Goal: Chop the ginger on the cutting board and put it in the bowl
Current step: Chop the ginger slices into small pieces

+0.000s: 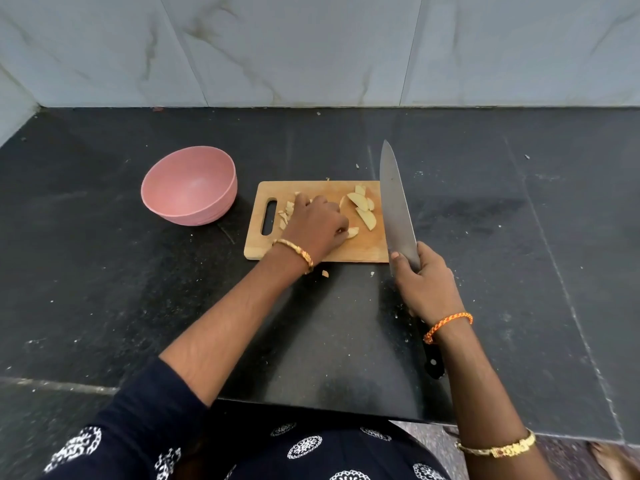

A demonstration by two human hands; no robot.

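Note:
A small wooden cutting board (pixel 360 249) with a handle slot lies on the black counter. Pale ginger slices (pixel 363 209) are spread on its right half, and smaller cut bits (pixel 286 213) lie near the slot. My left hand (pixel 313 226) rests palm-down on the board's middle, with its fingers curled on a ginger piece (pixel 352 232). My right hand (pixel 424 282) grips a large chef's knife (pixel 394 202) by the handle. The blade points away from me, just off the board's right edge. A pink bowl (pixel 188 185) stands empty to the left of the board.
The black stone counter (pixel 519 237) runs back to a grey tiled wall (pixel 311 46). One stray ginger bit (pixel 325 273) lies on the counter just in front of the board. The counter's front edge (pixel 311 405) is close to my body.

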